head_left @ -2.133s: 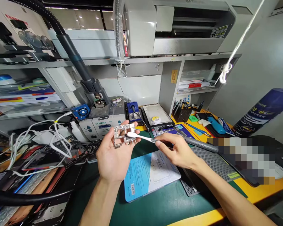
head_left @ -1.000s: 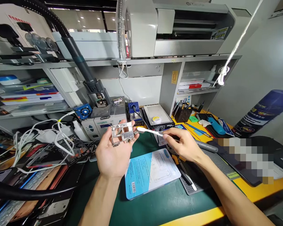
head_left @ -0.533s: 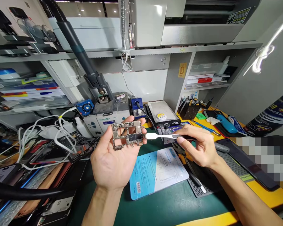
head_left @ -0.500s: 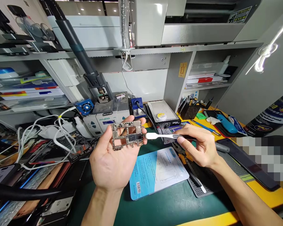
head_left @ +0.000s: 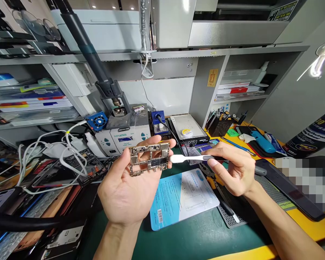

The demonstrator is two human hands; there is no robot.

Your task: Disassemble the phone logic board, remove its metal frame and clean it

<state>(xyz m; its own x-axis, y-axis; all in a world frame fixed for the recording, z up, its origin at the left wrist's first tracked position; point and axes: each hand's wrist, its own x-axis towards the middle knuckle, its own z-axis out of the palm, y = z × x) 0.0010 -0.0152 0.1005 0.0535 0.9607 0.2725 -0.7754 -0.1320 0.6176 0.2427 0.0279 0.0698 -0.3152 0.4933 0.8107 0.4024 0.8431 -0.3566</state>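
A phone circuit board (head_left: 157, 163) with cut-out openings is held up in my left hand (head_left: 124, 195), palm towards me. The thumb is at its left edge and the fingers lie behind it and at its right edge. My right hand (head_left: 235, 168) pinches the dark handle of a small brush (head_left: 182, 158). Its rounded white head points left and meets or nearly meets the board's right edge; actual contact I cannot tell. Below the brush, a blue and white flat package (head_left: 184, 200) lies on the green work mat (head_left: 184, 242).
Cables (head_left: 70, 155) and phone parts crowd the left side. Behind the hands stand a rework station (head_left: 124, 135) and a silver box (head_left: 188, 126). Pliers (head_left: 207, 171) and a black-handled tool (head_left: 227, 207) lie on a grey perforated mat. A dark phone (head_left: 289, 191) rests at right.
The board has tilted, so its face now shows more flatly, and it sits slightly further right and lower. The right hand and brush have shifted a little right with it.
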